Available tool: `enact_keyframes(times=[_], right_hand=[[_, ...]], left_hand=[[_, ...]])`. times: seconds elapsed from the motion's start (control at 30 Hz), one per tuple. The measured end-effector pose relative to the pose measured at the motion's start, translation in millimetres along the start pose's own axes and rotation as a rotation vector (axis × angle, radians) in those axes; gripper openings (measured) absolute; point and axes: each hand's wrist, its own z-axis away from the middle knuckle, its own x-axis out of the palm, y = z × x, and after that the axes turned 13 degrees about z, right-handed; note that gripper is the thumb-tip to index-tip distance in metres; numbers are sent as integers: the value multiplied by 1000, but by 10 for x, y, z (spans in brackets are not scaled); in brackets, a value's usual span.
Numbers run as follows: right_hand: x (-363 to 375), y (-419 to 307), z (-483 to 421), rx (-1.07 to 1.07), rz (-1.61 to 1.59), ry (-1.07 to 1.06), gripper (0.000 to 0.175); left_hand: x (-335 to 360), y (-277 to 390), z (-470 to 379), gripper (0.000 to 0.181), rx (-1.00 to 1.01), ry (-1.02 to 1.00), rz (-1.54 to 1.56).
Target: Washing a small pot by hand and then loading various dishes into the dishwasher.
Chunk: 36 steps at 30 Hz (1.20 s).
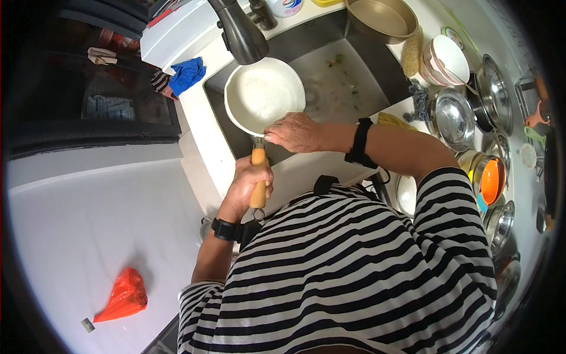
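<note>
A white pan (265, 93) with a light wooden handle (258, 177) is tilted over the dark sink, its pale inside facing up. My left hand (253, 179) is closed around the handle, near the sink's front left corner. With bent fingers my right hand (292, 132) grips the pan's near rim, right of the handle joint; what is under those fingers is hidden. The dark faucet head (247, 44) hangs at the pan's far edge, and no water stream can be made out. Cloudy water with green scraps lies in the sink basin (345, 79).
A blue cloth (187, 75) lies on the left counter edge. A round gold baking tin (384, 17) sits at the back right corner. Along the right counter are a loofah (413, 52), stacked bowls (449, 59) and metal basins (453, 117). A red plastic bag (127, 296) is on the floor.
</note>
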Motion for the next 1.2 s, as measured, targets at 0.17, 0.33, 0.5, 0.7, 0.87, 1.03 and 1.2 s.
enact_keyframes(times=[0.17, 0.33, 0.5, 0.7, 0.87, 1.03, 1.2], right_hand=[[-114, 594, -10, -535, 291, 73, 26], [-497, 883, -238, -638, 776, 153, 17], [-425, 705, -157, -502, 884, 15, 19], [-230, 112, -134, -125, 351, -456, 24], [-320, -104, -373, 149, -360, -278, 25], [-1005, 124, -376, 378, -709, 71, 28], [-837, 918, 202, 291, 265, -233, 26]], left_hand=[[-80, -27, 36, 21, -18, -6, -30], [-51, -51, 81, 25, -69, -37, -30], [-48, -51, 64, 27, -88, -5, 42], [-77, -92, -56, 19, -86, -64, 165], [-124, -120, -124, 15, -145, -204, 384], [-206, -186, -51, 16, -147, -249, 593], [-124, -103, -39, 24, -122, -307, 542]])
